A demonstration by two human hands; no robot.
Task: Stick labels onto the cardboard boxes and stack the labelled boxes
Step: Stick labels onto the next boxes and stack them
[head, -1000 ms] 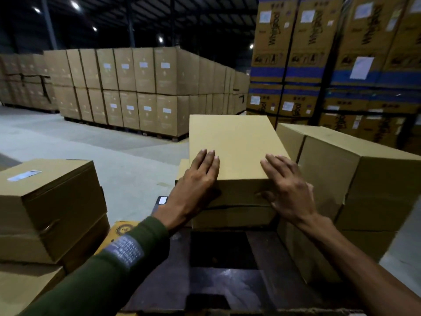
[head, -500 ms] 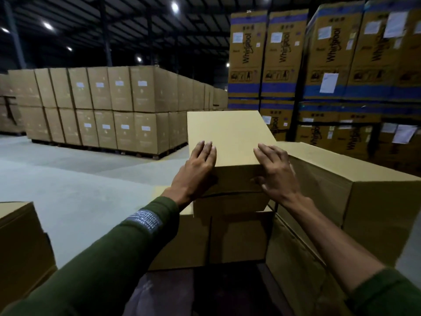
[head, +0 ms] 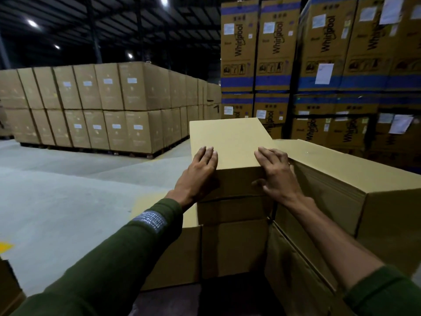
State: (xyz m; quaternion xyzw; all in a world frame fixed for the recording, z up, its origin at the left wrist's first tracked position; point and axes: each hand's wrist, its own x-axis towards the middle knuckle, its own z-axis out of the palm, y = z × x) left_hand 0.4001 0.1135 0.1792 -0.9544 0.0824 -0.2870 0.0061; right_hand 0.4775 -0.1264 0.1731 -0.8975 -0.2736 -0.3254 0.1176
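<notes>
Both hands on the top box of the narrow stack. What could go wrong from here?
1. The top box caps a tall narrow stack; a hard push from the left hand or right hand might slide it off.
2. The right hand sits beside the neighbouring box; fingers could get pinched.
3. No label shows on its top.

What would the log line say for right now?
left hand: flat on top box | right hand: flat on it | label: none visible
</notes>
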